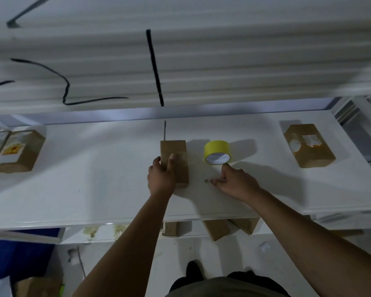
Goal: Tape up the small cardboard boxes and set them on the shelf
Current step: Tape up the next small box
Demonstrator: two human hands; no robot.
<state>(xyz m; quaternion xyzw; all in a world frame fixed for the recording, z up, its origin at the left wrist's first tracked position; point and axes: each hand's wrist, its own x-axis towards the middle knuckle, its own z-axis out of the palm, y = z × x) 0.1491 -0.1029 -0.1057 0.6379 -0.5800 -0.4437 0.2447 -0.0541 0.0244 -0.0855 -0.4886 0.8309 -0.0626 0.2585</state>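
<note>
A small plain cardboard box [176,155] lies lengthwise on the white table top [94,179] in the middle of the view. My left hand [161,177] grips its near left side, thumb on the left face and fingers over the top. A roll of yellow tape [217,151] rests on its side just right of the box. My right hand [234,182] hovers right in front of the roll, index finger stretched toward its near rim; whether it touches I cannot tell. It holds nothing.
A labelled cardboard box [308,145] lies at the table's right end, and another labelled one [17,150] at the left end. Several boxes [216,229] sit on a lower level under the front edge. Black cables [155,67] hang on the white wall behind.
</note>
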